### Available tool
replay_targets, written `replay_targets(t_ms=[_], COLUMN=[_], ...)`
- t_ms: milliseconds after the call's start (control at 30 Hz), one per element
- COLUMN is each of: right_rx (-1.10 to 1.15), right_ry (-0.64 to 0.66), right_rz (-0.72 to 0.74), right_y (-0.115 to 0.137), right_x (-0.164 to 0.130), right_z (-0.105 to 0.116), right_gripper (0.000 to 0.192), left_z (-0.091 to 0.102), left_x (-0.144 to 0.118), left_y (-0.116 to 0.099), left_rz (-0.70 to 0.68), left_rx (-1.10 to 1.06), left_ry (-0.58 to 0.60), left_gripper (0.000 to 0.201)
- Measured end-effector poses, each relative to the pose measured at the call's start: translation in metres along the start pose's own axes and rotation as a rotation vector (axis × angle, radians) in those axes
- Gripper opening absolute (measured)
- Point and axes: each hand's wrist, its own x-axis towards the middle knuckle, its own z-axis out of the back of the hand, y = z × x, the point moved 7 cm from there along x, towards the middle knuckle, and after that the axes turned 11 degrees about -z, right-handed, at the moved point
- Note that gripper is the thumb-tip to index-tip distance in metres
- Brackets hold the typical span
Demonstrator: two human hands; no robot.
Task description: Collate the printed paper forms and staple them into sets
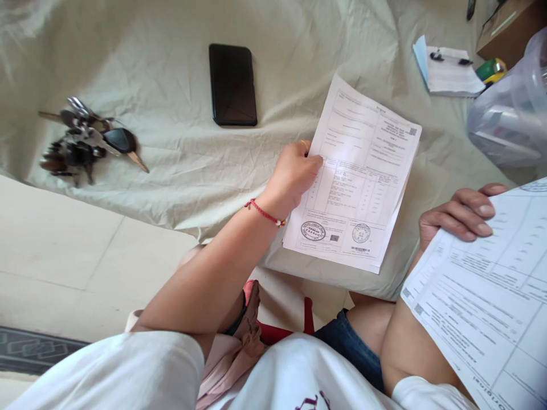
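Head view: the left hand [293, 176] pinches a stamped white printed paper stack [359, 182] lying on the cream sheet-covered bed [171, 159]. The right hand [459, 213] grips another printed white form sheet [491, 307]. A clear plastic bag [513, 114] holds papers.

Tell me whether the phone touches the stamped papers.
Apart. The head view shows bare sheet between the phone and the stamped papers under the left hand.

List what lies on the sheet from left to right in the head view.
Bunch of keys → black phone → left hand → stamped papers it grips → right hand, fingers over a second form → clear plastic bag.
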Motion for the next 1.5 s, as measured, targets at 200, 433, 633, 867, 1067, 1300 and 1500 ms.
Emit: replay_targets(t_ms=[200, 433, 633, 867, 1067, 1300, 1500], right_rx=[0.014, -0.071, -0.102, 0.034, 0.407, 0.456, 0.416], right_ry=[-0.014, -0.041, -0.022, -0.008, 0.230, 0.344, 0.288], right_rz=[0.017, 0.016, 0.035, -0.005, -0.164, -0.240, -0.226], right_y=[-0.002, 0.002, 0.003, 0.000, -0.006, -0.006, -0.007], right_x=[-0.001, -0.005, -0.005, -0.001, 0.004, 0.014, 0.013], right_z=[0.001, -0.004, -0.006, 0.000, -0.018, -0.011, -0.012], right_gripper=[0.021, 0.023, 0.020, 0.021, 0.009, 0.016, 0.017], left_z=[0.001, 0.000, 0.000, 0.000, -0.001, -0.001, -0.001], left_x=[-0.001, -0.001, -0.001, -0.001, -0.002, -0.003, -0.004], left_y=[0.000, 0.001, 0.000, 0.001, -0.001, -0.003, -0.002], left_rz=[0.012, 0.020, 0.008, 0.009, 0.013, 0.020, 0.023], left_rx=[-0.010, -0.026, -0.001, -0.020, -0.008, -0.011, -0.010], left_ry=[-0.006, -0.001, 0.002, 0.009, 0.014, 0.027, 0.034], left_gripper=[0.016, 0.019, 0.017, 0.019, 0.016, 0.018, 0.017])
